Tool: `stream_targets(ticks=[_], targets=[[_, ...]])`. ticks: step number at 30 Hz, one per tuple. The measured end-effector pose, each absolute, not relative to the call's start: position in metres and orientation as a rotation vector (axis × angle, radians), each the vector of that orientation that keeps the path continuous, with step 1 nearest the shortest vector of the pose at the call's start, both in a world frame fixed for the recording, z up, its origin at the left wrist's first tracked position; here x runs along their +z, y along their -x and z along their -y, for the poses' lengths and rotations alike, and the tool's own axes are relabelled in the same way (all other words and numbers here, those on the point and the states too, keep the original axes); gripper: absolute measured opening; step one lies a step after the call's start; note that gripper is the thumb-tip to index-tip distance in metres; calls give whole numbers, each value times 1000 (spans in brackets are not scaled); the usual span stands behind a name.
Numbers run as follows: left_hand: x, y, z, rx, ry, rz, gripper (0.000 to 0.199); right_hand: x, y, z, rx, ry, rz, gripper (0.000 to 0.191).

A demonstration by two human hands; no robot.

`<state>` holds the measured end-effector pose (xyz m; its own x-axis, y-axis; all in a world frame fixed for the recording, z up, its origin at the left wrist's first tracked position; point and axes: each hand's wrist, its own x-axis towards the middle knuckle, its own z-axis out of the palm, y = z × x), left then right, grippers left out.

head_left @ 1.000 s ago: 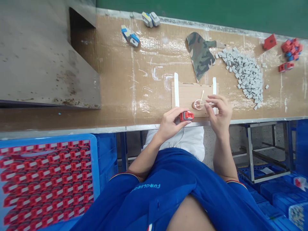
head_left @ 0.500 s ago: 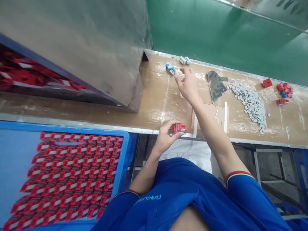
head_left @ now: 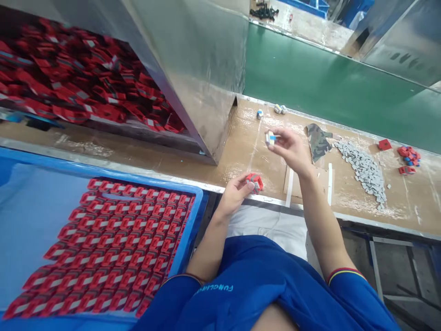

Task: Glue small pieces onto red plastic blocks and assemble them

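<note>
Left hand (head_left: pixel 234 195) pinches a red toy (head_left: pixel 256 179) at the table's (head_left: pixel 245 154) near edge; right hand (head_left: pixel 292 148), a white block (head_left: pixel 269 138). Grip both steadily.

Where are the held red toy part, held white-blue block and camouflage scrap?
Held red toy part (head_left: pixel 256 179): head view, on its red body.
Held white-blue block (head_left: pixel 270 138): head view, on its exposed side.
Camouflage scrap (head_left: pixel 318 144): head view, on its broad middle.

The toy (head_left: pixel 258 180) in the left hand (head_left: pixel 234 196) is right of the tray (head_left: pixel 46 200), left of the heap (head_left: pixel 365 171) on the bench (head_left: pixel 241 156).
</note>
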<state>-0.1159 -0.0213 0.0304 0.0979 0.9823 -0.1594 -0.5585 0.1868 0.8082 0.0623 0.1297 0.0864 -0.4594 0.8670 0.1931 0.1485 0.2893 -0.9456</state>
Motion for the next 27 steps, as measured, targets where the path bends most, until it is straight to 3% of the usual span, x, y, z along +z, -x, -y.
stream_targets(ticks=[6,10,14,18,22,27], targets=[[60,99,14,1193,-733,-656,56,115,-101,-24,1241,798,1762,39],[67,79,16,1166,-774,-614,53,109,-119,2,1214,902,1662,44],[67,65,18,1163,-797,-636,53,99,-130,16,1210,940,1493,33],[63,58,19,1159,-886,-634,56,95,-136,25,1202,953,1458,42],[59,54,19,1185,-951,-628,60,96,-141,35,1061,1049,1512,34],[58,49,19,1235,-1027,-711,55,101,-142,46,751,1161,1628,42]])
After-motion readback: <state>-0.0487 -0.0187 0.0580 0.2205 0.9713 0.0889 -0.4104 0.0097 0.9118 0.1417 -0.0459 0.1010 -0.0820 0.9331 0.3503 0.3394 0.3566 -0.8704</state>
